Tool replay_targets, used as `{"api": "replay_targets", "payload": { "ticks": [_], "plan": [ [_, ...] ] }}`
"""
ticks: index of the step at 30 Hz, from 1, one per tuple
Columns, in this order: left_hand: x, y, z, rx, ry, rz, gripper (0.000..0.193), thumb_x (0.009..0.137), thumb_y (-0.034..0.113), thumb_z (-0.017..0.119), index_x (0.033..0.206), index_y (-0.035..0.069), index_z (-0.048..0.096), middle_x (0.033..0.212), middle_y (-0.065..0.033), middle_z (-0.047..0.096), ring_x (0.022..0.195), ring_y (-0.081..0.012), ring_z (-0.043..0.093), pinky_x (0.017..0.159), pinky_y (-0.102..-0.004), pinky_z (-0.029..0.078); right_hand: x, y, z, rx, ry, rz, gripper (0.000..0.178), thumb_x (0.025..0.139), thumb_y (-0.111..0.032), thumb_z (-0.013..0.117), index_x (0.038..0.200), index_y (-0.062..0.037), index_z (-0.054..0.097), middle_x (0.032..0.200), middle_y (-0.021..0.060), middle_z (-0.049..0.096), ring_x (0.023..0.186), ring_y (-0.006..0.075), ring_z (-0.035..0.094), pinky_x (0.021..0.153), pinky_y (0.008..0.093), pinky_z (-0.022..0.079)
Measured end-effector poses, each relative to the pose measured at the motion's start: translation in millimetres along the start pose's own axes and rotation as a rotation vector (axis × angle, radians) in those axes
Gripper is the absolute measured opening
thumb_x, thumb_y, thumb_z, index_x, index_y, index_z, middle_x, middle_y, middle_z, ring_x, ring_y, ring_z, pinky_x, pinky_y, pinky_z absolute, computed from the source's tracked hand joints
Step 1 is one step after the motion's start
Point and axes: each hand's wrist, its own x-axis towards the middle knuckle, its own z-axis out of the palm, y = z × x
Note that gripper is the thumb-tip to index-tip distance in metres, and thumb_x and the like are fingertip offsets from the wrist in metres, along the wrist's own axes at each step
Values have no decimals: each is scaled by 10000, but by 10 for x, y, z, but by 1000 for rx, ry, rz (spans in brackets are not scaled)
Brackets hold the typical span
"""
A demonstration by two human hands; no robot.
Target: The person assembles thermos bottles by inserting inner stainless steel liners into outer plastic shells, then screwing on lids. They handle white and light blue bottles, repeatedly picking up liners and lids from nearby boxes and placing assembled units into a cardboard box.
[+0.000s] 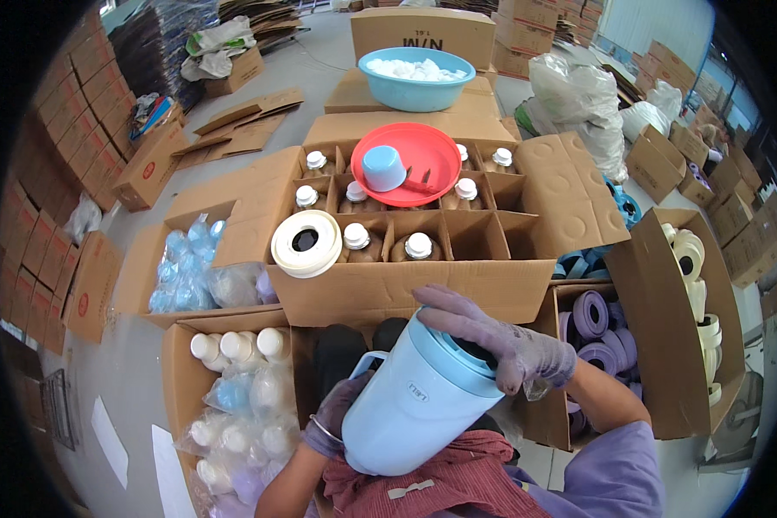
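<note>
A light blue thermos jug (419, 401) with a side handle is tilted across my lap. My gloved left hand (337, 419) is closed around its handle side, low on the body; part of the fingers is hidden. Over the jug's top rests my gloved right hand (501, 341), fingers and thumb gripping the light blue collar (436, 338), whose opening looks dark. Just beyond stands a divided carton (406, 293) with several white-capped bottle liners (419, 248) in its cells. A cream ring (306, 243) sits on its near left corner. On top lies a red tray (436, 147) bearing a light blue cup (383, 167).
At left, a carton (177, 380) holds bagged white-topped parts; another has blue bagged pieces (190, 268). To the right are purple rings (609, 350) and cream rings (689, 259) in cartons. A blue basin (416, 95) of white pieces stands at the back.
</note>
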Motion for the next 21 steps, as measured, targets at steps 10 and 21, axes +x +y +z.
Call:
{"api": "replay_targets", "payload": {
  "ticks": [10,21],
  "plan": [
    [-163,584,53,480,322,488,263,912,179,614,983,-50,721,882,-97,732,827,-159,667,796,-287,509,-111,172,342,153,292,155,946,641,-412,677,1465,-42,397,1535,214,301,1444,356,287,1187,454,200],
    [46,1103,-368,568,845,976,440,910,239,644,1231,-57,597,1235,-218,618,1078,-299,642,929,-365,502,2002,1888,-1153,-1026,412,381,642,802,-330,715,1405,-226,520,1380,247,473,1226,469,496,1031,502,448]
  ]
}}
